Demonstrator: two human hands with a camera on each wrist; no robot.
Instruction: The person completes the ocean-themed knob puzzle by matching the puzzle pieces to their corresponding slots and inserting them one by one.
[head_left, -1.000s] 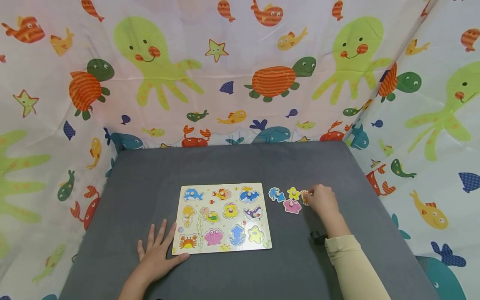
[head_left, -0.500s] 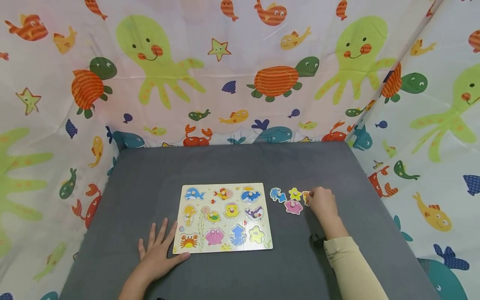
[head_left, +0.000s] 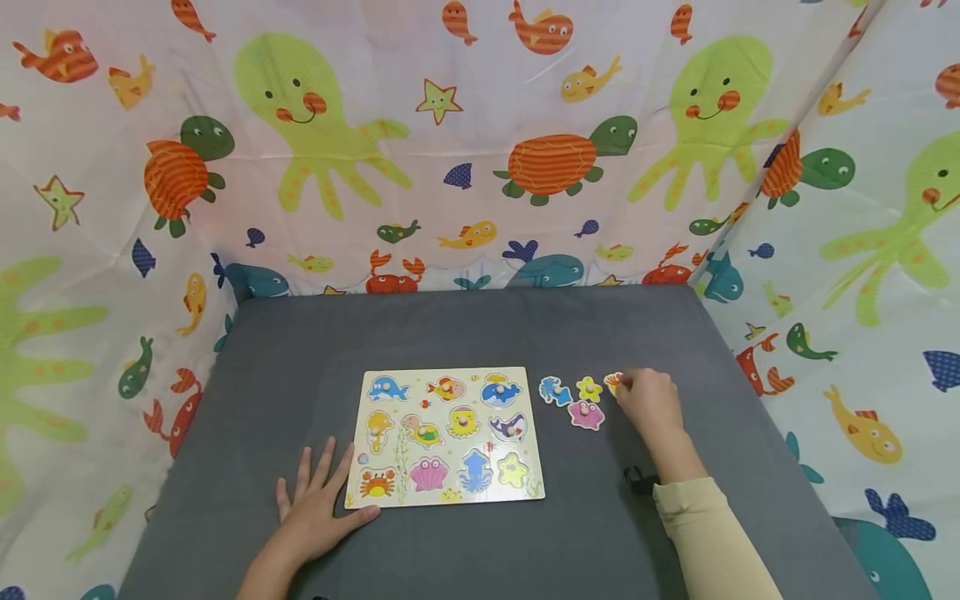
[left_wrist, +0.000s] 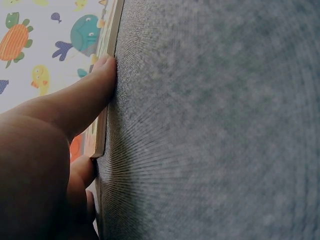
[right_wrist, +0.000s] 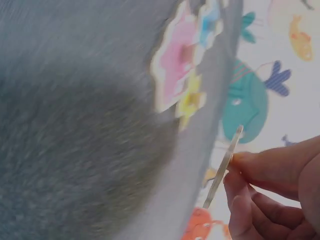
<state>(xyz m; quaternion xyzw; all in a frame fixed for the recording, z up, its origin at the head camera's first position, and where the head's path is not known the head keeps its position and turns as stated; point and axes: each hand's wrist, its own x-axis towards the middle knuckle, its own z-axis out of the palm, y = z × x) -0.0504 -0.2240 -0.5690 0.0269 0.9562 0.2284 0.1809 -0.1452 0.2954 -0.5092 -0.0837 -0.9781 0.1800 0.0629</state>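
In the head view a wooden puzzle board (head_left: 457, 492) with sea-animal shapes lies on the grey table. My left hand (head_left: 315, 517) rests at its lower left corner, fingers spread and straight; in the left wrist view the thumb (left_wrist: 102, 75) touches the board's edge (left_wrist: 101, 135). Right of the board, my right hand (head_left: 651, 404) pinches an orange puzzle piece (head_left: 612, 382), mostly hidden by the fingers. Seen edge-on in the right wrist view, this thin piece (right_wrist: 219, 175) is tilted and off the table. Close by lie a blue piece (head_left: 553, 392), a yellow star piece (head_left: 589, 389) and a pink piece (head_left: 586, 415).
A cloth printed with sea animals (head_left: 465, 100) hangs along the back and sides of the grey table (head_left: 450, 329). A black strap (head_left: 640, 480) shows at my right wrist, beside the beige sleeve (head_left: 708, 533).
The orange piece has come up slightly from beside the star piece, in my right hand's pinch. My left hand has stayed at the board's corner. The head view has shifted a little.
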